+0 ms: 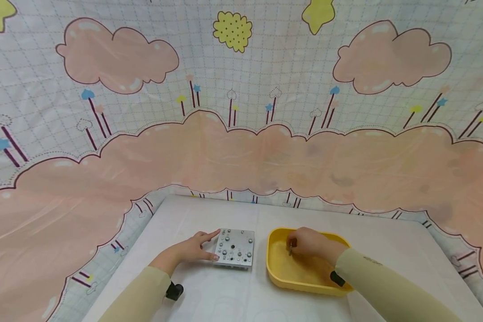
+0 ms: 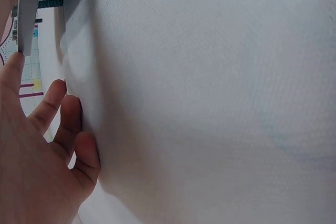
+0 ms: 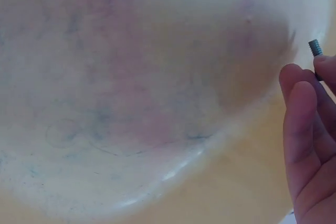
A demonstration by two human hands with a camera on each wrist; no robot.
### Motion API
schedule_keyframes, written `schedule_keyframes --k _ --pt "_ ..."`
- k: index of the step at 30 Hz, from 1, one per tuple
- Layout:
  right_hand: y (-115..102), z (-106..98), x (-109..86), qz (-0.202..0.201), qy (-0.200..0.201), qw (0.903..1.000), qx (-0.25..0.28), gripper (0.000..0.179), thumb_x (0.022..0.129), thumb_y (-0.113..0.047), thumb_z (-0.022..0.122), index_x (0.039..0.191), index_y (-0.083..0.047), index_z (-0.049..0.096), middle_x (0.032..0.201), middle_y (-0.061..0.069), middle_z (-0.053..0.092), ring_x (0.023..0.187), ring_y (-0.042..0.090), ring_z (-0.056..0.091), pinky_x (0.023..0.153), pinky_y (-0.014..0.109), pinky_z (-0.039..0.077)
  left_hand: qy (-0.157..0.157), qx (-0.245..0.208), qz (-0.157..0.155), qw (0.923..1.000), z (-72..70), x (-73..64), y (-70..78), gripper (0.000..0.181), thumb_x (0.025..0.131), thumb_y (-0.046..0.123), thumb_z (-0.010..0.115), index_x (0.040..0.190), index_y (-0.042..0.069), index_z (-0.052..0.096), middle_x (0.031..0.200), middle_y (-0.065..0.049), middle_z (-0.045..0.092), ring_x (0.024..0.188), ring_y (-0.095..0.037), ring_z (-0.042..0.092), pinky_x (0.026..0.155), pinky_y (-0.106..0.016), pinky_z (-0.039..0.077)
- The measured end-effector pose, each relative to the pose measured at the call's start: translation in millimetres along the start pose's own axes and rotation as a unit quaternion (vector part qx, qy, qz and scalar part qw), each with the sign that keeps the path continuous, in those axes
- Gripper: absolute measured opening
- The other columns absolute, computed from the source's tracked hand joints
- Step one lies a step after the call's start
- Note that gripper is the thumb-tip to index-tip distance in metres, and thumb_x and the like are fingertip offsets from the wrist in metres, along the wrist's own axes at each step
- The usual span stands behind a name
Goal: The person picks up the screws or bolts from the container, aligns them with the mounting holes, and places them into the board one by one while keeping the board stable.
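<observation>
A square silver metal plate (image 1: 241, 246) with several bolts set in its top is on the table, left of the yellow tray. My left hand (image 1: 193, 248) touches its left side, index finger at the far corner and thumb at the near one, both fairly straight. In the left wrist view, threaded shanks (image 2: 50, 3) project from the plate's (image 2: 30, 17) underside, while the other fingers bend loosely. Over the tray, my right hand (image 1: 307, 242) pinches a small dark screw (image 3: 315, 47) between thumb and fingers. Its threaded end sticks out; the head is hidden.
The yellow tray (image 1: 277, 282) stands to the right of the plate, its raised rim around my right hand. A white cloth (image 1: 209, 299) covers the table. Behind and beside it hangs a patterned curtain (image 1: 241, 156) with clouds and stars.
</observation>
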State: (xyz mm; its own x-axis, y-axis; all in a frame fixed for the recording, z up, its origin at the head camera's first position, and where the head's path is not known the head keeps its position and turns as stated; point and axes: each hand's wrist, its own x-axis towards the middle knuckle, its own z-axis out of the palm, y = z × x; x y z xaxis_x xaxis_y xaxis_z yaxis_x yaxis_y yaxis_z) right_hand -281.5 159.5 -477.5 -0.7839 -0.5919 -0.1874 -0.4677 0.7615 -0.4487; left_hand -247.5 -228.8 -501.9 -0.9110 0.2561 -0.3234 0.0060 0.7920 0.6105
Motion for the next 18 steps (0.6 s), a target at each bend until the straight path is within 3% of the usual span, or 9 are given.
schedule_keyframes --k 9,18 --pt "-4 -14 -1.5 -0.042 0.035 0.9983 0.019 0.012 0.088 -0.005 0.071 0.099 -0.009 0.074 0.085 -0.008 0.064 0.074 0.011 0.055 0.068 0.026 0.051 -0.001 0.004 -0.002 1.0 -0.5 0.2 1.2 0.094 0.075 0.051 0.082 0.155 0.036 0.034 0.148 -0.012 0.038 0.122 -0.035 0.051 0.102 -0.063 0.039" --pt "-14 -20 7.4 -0.008 0.043 0.9973 0.058 0.018 0.089 -0.006 0.07 0.105 -0.013 0.075 0.094 -0.007 0.068 0.074 0.012 0.058 0.066 0.026 0.053 0.001 0.003 0.0 1.0 -2.0 -3.3 2.2 0.093 0.076 0.05 0.082 0.154 0.036 0.035 0.148 -0.013 0.039 0.121 -0.036 0.051 0.102 -0.063 0.039"
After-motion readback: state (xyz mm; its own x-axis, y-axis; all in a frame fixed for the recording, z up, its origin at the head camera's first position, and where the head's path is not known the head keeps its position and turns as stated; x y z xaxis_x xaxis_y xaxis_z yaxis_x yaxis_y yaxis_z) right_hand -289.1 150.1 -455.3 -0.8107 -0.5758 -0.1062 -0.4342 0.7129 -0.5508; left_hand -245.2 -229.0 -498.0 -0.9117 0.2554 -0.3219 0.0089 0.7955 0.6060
